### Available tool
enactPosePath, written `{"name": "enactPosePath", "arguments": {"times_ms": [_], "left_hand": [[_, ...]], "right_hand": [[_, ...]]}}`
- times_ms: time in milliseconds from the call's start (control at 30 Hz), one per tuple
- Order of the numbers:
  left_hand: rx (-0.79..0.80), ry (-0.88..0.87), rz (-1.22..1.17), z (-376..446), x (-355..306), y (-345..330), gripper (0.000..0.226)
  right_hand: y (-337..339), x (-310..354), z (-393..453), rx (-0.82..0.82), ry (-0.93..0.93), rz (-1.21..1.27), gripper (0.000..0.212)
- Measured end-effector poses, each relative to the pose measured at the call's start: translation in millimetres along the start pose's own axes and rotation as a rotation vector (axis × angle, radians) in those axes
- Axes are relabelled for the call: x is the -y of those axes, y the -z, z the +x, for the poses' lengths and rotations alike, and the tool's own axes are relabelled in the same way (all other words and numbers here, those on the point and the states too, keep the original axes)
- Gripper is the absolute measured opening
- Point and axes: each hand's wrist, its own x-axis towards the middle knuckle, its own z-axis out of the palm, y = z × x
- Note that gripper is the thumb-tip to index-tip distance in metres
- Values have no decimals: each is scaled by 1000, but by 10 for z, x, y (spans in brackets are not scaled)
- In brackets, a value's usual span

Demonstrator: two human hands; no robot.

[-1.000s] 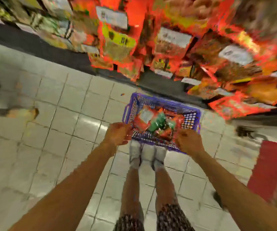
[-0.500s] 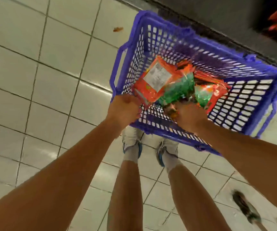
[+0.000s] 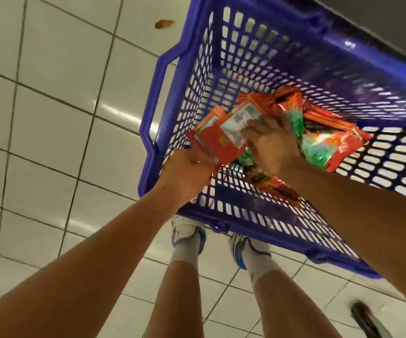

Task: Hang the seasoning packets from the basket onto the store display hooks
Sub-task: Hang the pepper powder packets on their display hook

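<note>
Both hands in blue basket (image 3: 163, 67): left hand (image 3: 187, 173) gripping orange packet (image 3: 218, 139), right hand (image 3: 271, 142) clutching packets; next, lifting toward hooks.

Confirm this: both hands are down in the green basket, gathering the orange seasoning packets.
Not quite: the basket is blue, not green, as the head view shows. The rest stands: the left hand and right hand are in it, on the orange seasoning packets.

White glossy floor tiles (image 3: 50, 132) with dark grout lines fill the left side. A small brown scrap (image 3: 164, 23) lies on one tile. 2 white sneakers (image 3: 188, 236) with blue trim stand near the lower middle.
</note>
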Motion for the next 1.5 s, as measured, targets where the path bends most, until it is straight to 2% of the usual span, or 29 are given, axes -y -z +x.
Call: {"name": "enactPosePath", "arguments": {"times_ms": [100, 200, 300, 367, 400, 433, 467, 533, 600, 667, 733, 800, 933, 1100, 1200, 1267, 1300, 1400, 1467, 1500], "left_hand": [[3, -58, 7, -12, -24, 10, 16], [34, -70, -187, -62, -73, 19, 27], [20, -21, -489, -107, -101, 7, 41], [-1, -30, -480, -149, -99, -2, 42], [-24, -48, -439, -174, -94, -11, 40], [-62, -72, -400, -198, -89, -20, 38], [-110, -105, -372, -215, -82, -31, 37], [-208, -202, -311, -234, -63, -48, 36], [-280, -298, -196, -219, -35, -63, 35], [-312, -345, -118, -182, 10, -74, 35], [-322, -381, -102, -133, 57, -84, 34], [-323, -413, -112, -86, 95, -76, 30], [-312, -394, -167, -75, 124, -83, 33], [-263, -275, -436, -293, -81, -6, 30], [-263, -276, -487, -536, -324, 136, 36], [-251, -285, -500, -716, -476, 249, 36], [-234, -277, -513, -813, -549, 298, 36], [-161, -258, -515, -1139, -755, 403, 43], [-116, -257, -508, -1408, -887, 459, 44], [-98, -256, -509, -1556, -958, 492, 42]], "right_hand": [[365, 84, -251, -13, -142, 656, 31], [697, 177, -475, 203, -225, 1173, 19], [787, 241, -588, 316, -275, 1474, 18], [771, 261, -560, 287, -355, 1589, 22], [733, 257, -520, 242, -378, 1552, 22], [683, 241, -455, 177, -378, 1370, 20], [613, 209, -378, 119, -358, 1081, 21], [378, 161, -205, 76, -227, 472, 49], [120, 215, -17, 129, -20, 111, 86], [-143, 344, 180, 227, 179, -189, 100], [-354, 435, 351, 291, 257, -345, 96], [-493, 468, 424, 292, 233, -369, 90], [-545, 413, 299, 144, 209, -286, 75], [-76, 233, -173, 21, 224, -78, 63], [285, 11, -419, 23, -62, 156, 51], [566, -93, -561, -52, -300, 468, 35], [737, -120, -642, -89, -401, 701, 32], [1359, -73, -887, -154, -632, 1399, 36], [1781, 13, -1078, -111, -764, 1661, 25], [1998, 68, -1177, -85, -797, 1731, 27]]}}
